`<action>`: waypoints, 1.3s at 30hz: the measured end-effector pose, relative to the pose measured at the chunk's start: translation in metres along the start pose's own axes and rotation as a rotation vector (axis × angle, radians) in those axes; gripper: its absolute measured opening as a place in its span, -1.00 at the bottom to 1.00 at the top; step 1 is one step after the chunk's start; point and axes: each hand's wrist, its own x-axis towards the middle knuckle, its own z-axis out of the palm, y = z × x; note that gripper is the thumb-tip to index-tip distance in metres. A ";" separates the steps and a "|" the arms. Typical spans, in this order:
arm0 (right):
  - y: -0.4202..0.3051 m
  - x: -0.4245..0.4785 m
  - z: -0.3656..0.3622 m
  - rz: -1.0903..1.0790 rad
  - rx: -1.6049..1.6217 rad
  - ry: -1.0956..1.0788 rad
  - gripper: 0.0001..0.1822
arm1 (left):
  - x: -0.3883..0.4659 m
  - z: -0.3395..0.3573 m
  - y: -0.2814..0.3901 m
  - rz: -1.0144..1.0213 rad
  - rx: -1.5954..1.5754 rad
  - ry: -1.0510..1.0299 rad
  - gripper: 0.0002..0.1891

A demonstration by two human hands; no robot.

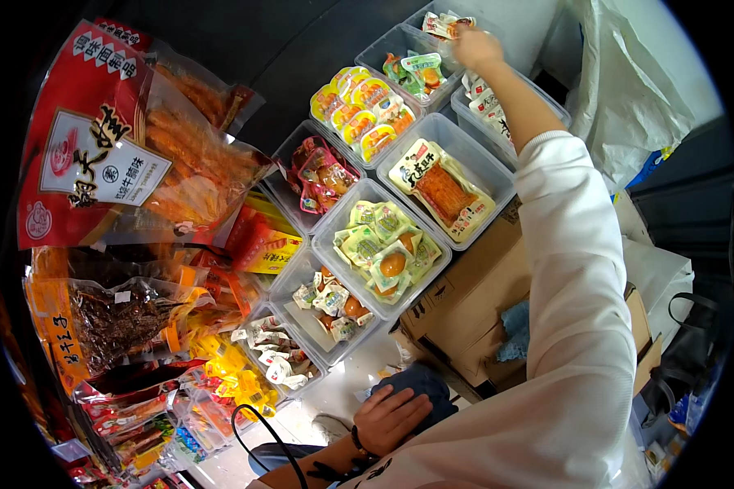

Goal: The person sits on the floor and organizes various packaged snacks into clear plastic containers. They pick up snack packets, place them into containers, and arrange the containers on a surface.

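Observation:
At the far end of the bins, my right hand [477,49] reaches over a clear plastic bin and touches small white snack packets [443,25]; its fingertips are partly hidden, so its hold is unclear. Lower down, my left hand [391,419], with a beaded bracelet at the wrist, lies on my knee in dark blue cloth, fingers extended and holding nothing. Between the hands stand clear bins with green-and-white packs of brown eggs [393,264], a large pack of dried tofu [443,189], yellow-rimmed sealed cups [361,110] and pink packs [324,177].
Large bags of red-and-clear packaged snacks [110,147] hang at the left, above yellow packets [238,373]. A cardboard box [477,312] with a blue cloth [515,330] stands beside the bins. A white plastic bag [624,98] hangs at upper right; a black cable [269,428] loops at the bottom.

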 end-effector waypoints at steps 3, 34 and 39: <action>0.042 0.024 0.027 0.142 0.123 -0.006 -0.54 | -0.001 0.001 -0.004 0.020 0.044 -0.008 -0.79; 0.089 0.058 0.040 0.666 1.192 0.205 -0.64 | 0.004 -0.001 -0.013 0.003 0.033 0.000 -0.75; 0.072 0.036 -0.005 0.525 1.256 0.192 -0.62 | 0.002 -0.007 -0.002 0.002 -0.003 -0.010 -0.71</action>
